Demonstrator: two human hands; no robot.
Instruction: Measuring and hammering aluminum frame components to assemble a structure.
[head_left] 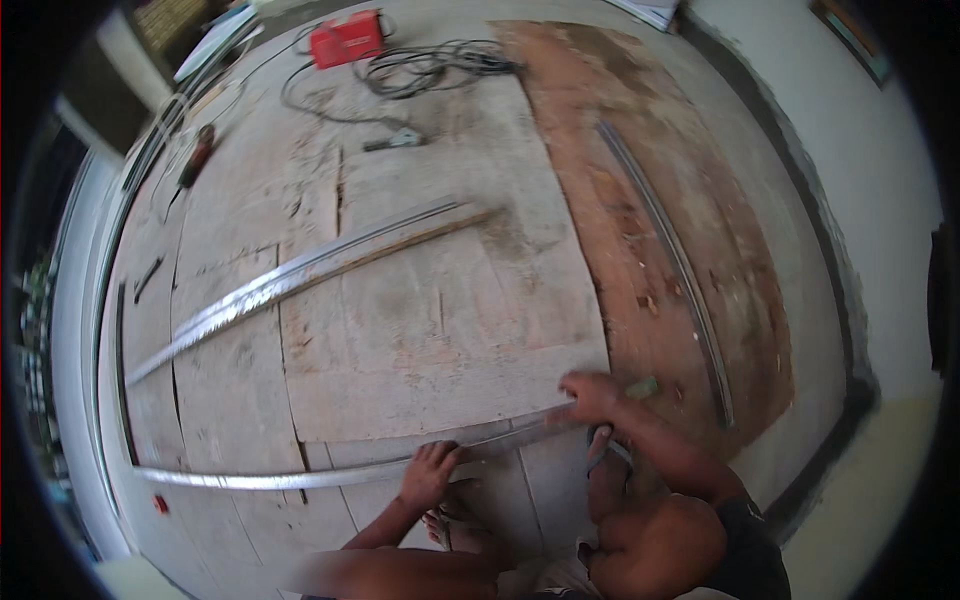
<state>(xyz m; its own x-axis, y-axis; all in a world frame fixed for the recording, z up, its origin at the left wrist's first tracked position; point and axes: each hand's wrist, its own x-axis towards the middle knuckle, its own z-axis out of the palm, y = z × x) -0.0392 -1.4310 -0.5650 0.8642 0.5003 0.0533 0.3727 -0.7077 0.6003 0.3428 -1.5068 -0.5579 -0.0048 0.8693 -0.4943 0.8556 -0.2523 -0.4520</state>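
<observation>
A long, thin silver metal bar (250,482) lies across the floor in front of me, its right part blurred. My left hand (430,472) is closed over the bar near its middle. My right hand (595,397) is at the bar's right part, above my right foot. Motion smears its fingers, so I cannot make out whether they grip anything. A small green thing (643,386) shows beside the right wrist, too blurred to name. A dark bar (124,375) meets the silver bar's left end at a corner.
Several more metal bars (290,280) lie at the middle left, and another bar (675,260) on the brown board (640,190). Farther off are a red machine (346,40), coiled black cable (430,68), a clamp (398,138) and an angle grinder (197,157). A wall (850,130) borders the right.
</observation>
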